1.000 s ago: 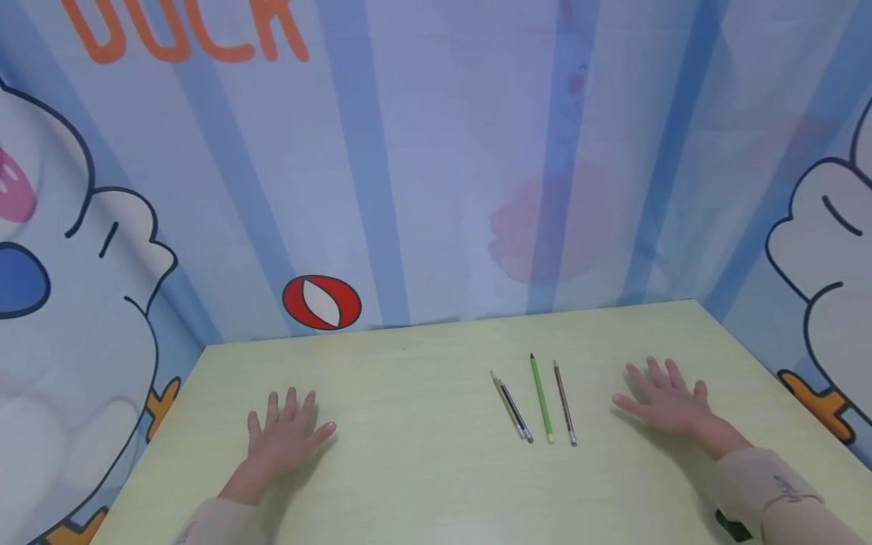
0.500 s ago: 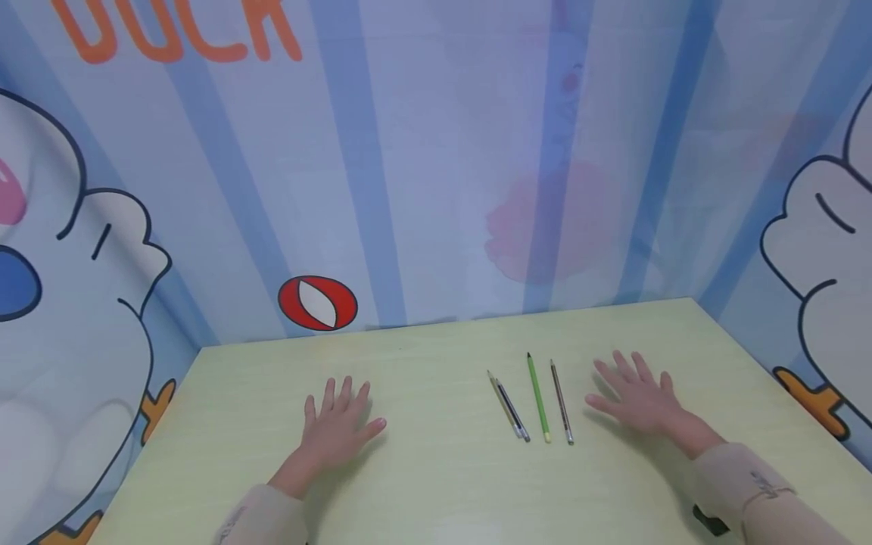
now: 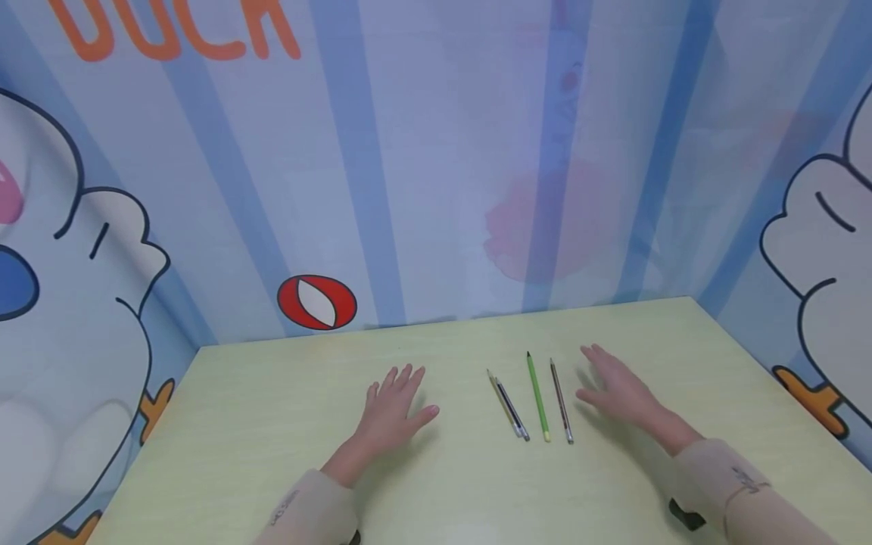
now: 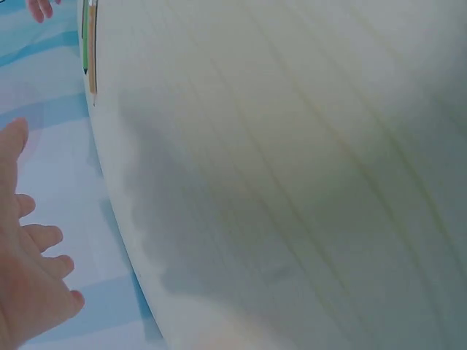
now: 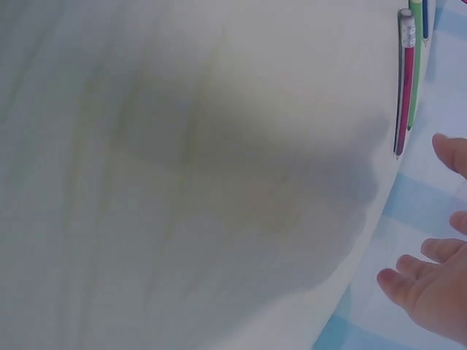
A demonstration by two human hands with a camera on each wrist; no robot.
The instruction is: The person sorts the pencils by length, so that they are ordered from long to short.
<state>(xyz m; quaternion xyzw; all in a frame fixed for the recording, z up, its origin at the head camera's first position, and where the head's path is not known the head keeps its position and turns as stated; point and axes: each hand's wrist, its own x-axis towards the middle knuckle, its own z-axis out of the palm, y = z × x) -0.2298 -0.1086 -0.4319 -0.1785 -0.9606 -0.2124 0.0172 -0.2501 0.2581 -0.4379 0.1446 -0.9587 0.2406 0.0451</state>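
Several pencils lie on the pale table (image 3: 286,454), right of centre in the head view. A green pencil (image 3: 538,397) lies in the middle, with a dark reddish pencil (image 3: 562,401) to its right. Left of it, a dark blue pencil (image 3: 512,409) lies against a yellowish pencil (image 3: 499,397). My left hand (image 3: 391,412) hovers over the table left of the pencils, fingers extended and thumb apart, holding nothing. Just right of the reddish pencil is my right hand (image 3: 620,390), also holding nothing, its fingers straight. The right wrist view shows the reddish pencil (image 5: 407,87) beyond the thumb.
A striped backdrop curtain (image 3: 443,166) with cartoon ducks stands along the table's far edge and both sides. Under the right sleeve a small black object (image 3: 686,516) shows.
My left hand has moved right, toward the pencils. My right hand has moved left toward them and turned, its fingers now closer together. The pencils have stayed put.
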